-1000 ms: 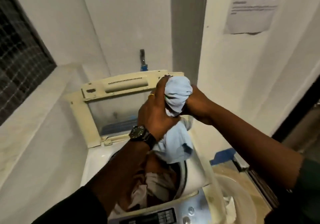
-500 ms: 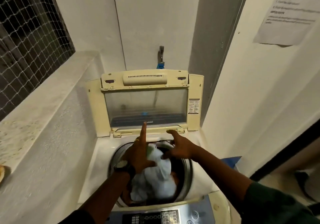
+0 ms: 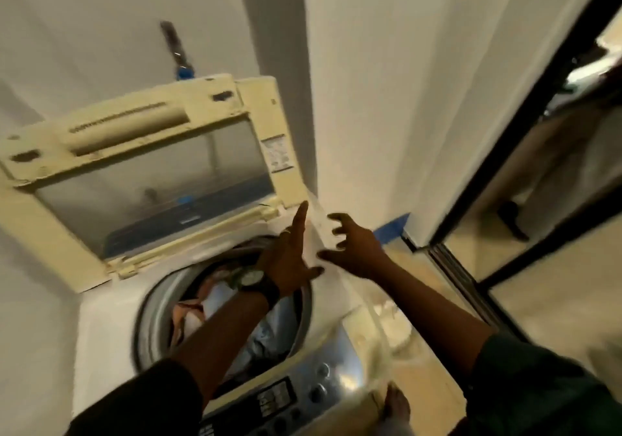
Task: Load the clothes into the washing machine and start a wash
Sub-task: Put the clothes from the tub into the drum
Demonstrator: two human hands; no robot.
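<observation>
A white top-load washing machine [image 3: 107,334] stands below me with its yellowed lid [image 3: 141,179] raised against the wall. Its round drum [image 3: 151,317] holds clothes [image 3: 215,301], light blue and tan. My left hand [image 3: 289,260], with a watch on the wrist, hovers over the drum's far right rim with fingers spread and empty. My right hand [image 3: 353,247] is just right of it, over the machine's right edge, fingers curled apart and holding nothing. The silver control panel [image 3: 296,392] with knobs lies at the front.
A tap [image 3: 178,55] with a blue fitting sticks out of the wall behind the lid. To the right is a white wall, then a dark-framed doorway [image 3: 505,166]. A pale tub [image 3: 400,328] sits on the floor beside the machine.
The light blue garment left both hands and now lies in the drum. Both hands lifted out and moved right, fingers open. The view swung to the right.
</observation>
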